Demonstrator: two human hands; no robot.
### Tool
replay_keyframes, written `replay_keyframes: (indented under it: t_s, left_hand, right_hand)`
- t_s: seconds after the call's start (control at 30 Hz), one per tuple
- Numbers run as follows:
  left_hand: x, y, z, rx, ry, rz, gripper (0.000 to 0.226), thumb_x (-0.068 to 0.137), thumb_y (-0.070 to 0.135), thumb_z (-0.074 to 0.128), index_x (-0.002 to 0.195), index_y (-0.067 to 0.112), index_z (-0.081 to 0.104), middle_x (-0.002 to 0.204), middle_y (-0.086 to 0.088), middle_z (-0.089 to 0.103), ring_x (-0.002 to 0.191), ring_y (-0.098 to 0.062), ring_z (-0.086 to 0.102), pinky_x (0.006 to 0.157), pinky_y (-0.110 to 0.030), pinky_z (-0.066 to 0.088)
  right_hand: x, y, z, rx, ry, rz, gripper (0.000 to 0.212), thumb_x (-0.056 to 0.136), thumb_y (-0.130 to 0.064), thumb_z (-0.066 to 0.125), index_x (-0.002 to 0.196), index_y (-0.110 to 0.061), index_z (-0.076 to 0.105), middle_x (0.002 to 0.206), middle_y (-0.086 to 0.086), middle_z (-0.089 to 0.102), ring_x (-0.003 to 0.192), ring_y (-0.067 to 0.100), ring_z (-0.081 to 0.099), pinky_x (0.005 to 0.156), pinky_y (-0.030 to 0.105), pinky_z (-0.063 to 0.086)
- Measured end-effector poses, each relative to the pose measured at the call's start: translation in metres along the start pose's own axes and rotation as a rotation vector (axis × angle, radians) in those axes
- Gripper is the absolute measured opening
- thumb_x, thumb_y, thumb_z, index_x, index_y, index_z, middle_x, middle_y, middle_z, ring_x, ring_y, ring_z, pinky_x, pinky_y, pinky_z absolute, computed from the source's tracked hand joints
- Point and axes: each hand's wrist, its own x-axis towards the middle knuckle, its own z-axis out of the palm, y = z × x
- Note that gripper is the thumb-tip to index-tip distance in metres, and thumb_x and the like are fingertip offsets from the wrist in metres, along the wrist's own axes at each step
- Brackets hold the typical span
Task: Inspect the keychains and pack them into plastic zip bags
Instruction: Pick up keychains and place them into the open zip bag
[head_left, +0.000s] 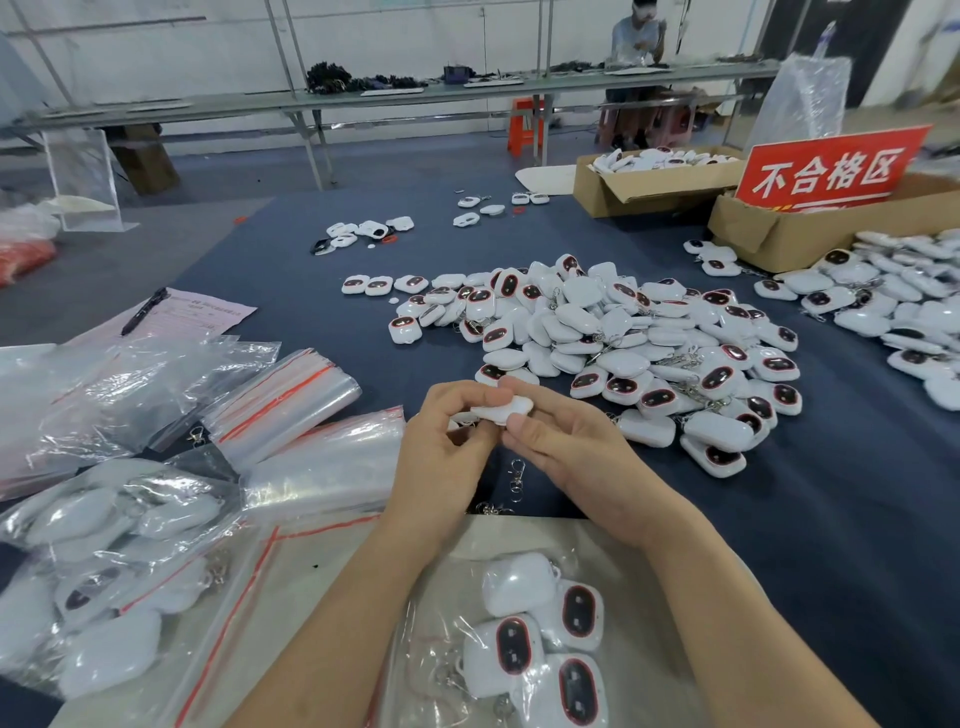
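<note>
My left hand (447, 436) and my right hand (566, 452) together hold one white keychain (506, 408) above the dark blue table, fingers pinching its edges; its metal clasp (517, 475) dangles below. A big pile of white keychains with dark red-rimmed faces (623, 343) lies just beyond my hands. Under my forearms a zip bag (540, 639) lies flat with several keychains inside. Stacks of empty zip bags with red strips (291, 400) sit to the left. Filled bags (104, 561) lie at the lower left.
Cardboard boxes (649, 179) and a box with a red sign (831, 171) stand at the back right, beside another keychain pile (904, 306). A pen on a pink paper (150, 309) lies left. Small keychain groups (363, 231) lie farther back. A person sits at a far bench.
</note>
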Motion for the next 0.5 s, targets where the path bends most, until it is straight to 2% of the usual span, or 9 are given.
replay_keyframes:
  t_s: [0.07,0.13,0.23,0.27,0.33,0.4,0.5]
  left_hand:
    - [-0.0003,-0.0003,-0.0002,0.008,-0.003,-0.008,0.046,0.092,-0.007,0.058,0.093,0.037,0.07,0.113,0.001,0.066,0.089,-0.038,0.065,0.081,-0.054,0.055]
    - [-0.0004,-0.0016,-0.0007,0.0,-0.007,-0.016,0.043,0.092,-0.006,0.058,0.095,0.035,0.068,0.114,0.003,0.067,0.088,-0.037,0.065,0.079,-0.047,0.056]
    - [-0.001,-0.002,-0.0003,-0.004,-0.022,-0.016,0.038,0.093,-0.003,0.057,0.105,0.032,0.065,0.107,0.012,0.07,0.08,-0.015,0.063,0.07,-0.021,0.054]
    - [-0.0013,-0.0011,0.0006,-0.003,-0.024,-0.017,0.038,0.093,-0.002,0.056,0.107,0.032,0.064,0.106,0.015,0.07,0.08,-0.009,0.061,0.07,-0.017,0.052]
    - [-0.0017,-0.0001,0.003,-0.017,-0.009,-0.025,0.038,0.093,-0.002,0.055,0.11,0.031,0.062,0.106,0.019,0.07,0.089,-0.003,0.065,0.077,-0.015,0.053]
    - [-0.0013,0.0003,0.0044,-0.073,0.02,-0.044,0.034,0.096,0.002,0.055,0.112,0.031,0.06,0.104,0.023,0.069,0.1,0.0,0.065,0.082,-0.015,0.052]
    - [0.0006,0.0003,0.0036,-0.111,0.024,-0.075,0.02,0.099,0.019,0.06,0.114,0.032,0.06,0.097,0.022,0.068,0.094,-0.005,0.067,0.08,-0.016,0.052]
  right_hand:
    - [0.0005,0.0014,-0.0001,-0.017,-0.014,0.003,0.044,0.094,-0.028,0.065,0.137,-0.03,0.058,0.135,-0.001,0.066,0.13,0.015,0.057,0.11,0.024,0.042]
    - [0.001,0.0019,0.0001,-0.035,-0.01,-0.001,0.046,0.094,-0.023,0.065,0.138,-0.031,0.056,0.137,-0.003,0.064,0.132,0.014,0.055,0.112,0.025,0.04]
    - [0.0015,0.0009,0.0009,-0.05,0.055,-0.029,0.055,0.092,-0.014,0.068,0.141,-0.033,0.051,0.138,-0.013,0.062,0.131,0.007,0.055,0.109,0.028,0.044]
    - [0.0016,0.0005,0.0012,-0.061,0.087,-0.05,0.058,0.092,-0.01,0.069,0.142,-0.033,0.05,0.136,-0.017,0.062,0.129,0.004,0.056,0.105,0.024,0.047]
    - [0.0023,0.0,0.0035,-0.106,0.144,-0.101,0.06,0.092,-0.002,0.069,0.137,-0.038,0.05,0.13,-0.024,0.064,0.123,0.0,0.059,0.093,0.016,0.05]
    - [0.0036,0.0004,0.0058,-0.175,0.195,-0.141,0.065,0.09,0.001,0.07,0.135,-0.042,0.048,0.128,-0.025,0.064,0.118,0.001,0.062,0.087,0.013,0.051]
    - [0.0068,0.003,0.0083,-0.268,0.249,-0.202,0.075,0.089,0.004,0.071,0.137,-0.046,0.042,0.131,-0.024,0.059,0.112,0.006,0.064,0.088,0.019,0.052]
